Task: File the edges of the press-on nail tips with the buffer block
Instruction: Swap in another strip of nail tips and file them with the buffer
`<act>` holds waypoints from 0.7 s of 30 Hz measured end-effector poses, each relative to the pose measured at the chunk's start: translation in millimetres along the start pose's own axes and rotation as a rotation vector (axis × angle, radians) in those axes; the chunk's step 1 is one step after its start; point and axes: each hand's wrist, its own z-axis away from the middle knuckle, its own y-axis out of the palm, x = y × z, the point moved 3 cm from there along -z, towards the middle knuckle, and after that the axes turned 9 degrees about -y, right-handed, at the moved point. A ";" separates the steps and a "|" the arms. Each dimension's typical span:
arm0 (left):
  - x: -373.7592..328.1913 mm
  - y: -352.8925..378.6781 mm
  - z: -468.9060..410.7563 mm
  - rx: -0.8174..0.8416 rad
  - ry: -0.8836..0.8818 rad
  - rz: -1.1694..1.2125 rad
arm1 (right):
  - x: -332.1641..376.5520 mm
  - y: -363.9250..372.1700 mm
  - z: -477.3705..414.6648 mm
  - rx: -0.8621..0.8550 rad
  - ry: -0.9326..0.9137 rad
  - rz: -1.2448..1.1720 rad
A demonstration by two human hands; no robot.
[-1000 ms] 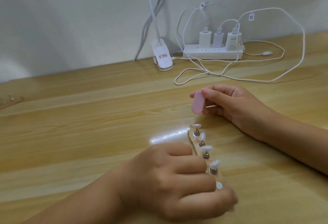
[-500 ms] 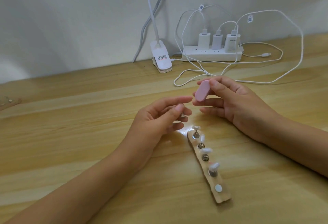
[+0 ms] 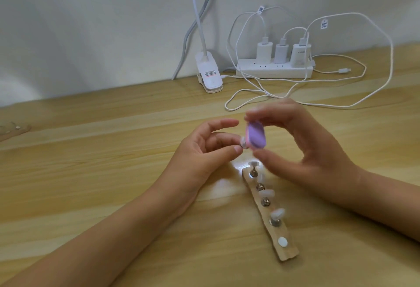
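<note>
left grip (image 3: 204,152) – we pinch a small white press-on nail tip (image 3: 311,144) between thumb and fingers | right grip (image 3: 302,148) – we pinch the pink-and-purple oval buffer block (image 3: 325,138) touching it, above the wooden desk (image 3: 113,173)

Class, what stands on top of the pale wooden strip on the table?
Four metal pegs carrying white nail tips, plus one bare white disc. Nothing covers them; the second tip is blurred.

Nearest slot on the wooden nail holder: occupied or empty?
Empty. The nearest slot on the wooden holder shows only a flat white disc; the four stands beyond it carry nail tips.
</note>
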 end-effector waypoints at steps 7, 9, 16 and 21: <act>-0.2 0.6 -0.2 0.041 0.005 0.016 | 0.1 1.2 -0.3 0.098 -0.075 0.132; -0.1 0.9 -0.4 0.057 0.010 0.010 | -1.2 2.3 0.0 0.106 -0.083 0.155; 0.5 0.1 -0.4 0.019 0.014 0.043 | -2.7 4.0 0.6 0.113 -0.091 0.151; -0.8 0.0 1.4 0.015 0.024 0.037 | -11.1 -1.1 -0.6 0.026 0.045 0.060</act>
